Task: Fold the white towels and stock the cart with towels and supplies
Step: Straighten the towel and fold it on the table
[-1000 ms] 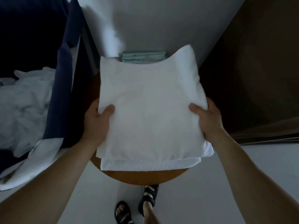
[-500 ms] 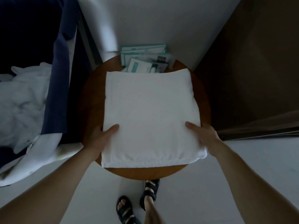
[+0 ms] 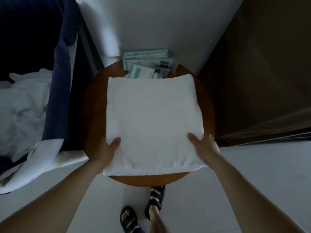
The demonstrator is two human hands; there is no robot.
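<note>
Folded white towel point(image 3: 151, 121) lying flat on the round wooden worktop point(image 3: 94, 105), its near edge overhanging the rim. One second earlier it was held raised and tilted, hiding most of the teal-and-white packets point(image 3: 146, 64) behind it. Half a second ago it was already down and has shifted little since. Both hands have slid from the towel's mid-sides toward its near corners. Left hand point(image 3: 105, 152): thumb on the top face by the near-left corner, fingers tucked beneath and hidden. Right hand point(image 3: 204, 145): the same hold at the near-right corner. Each hand thus pinches the towel. The towel spans the gap between the hands and extends away from them, its far edge overlapping the packets. Crumpled white linen point(image 3: 21, 105) lies at left.
</note>
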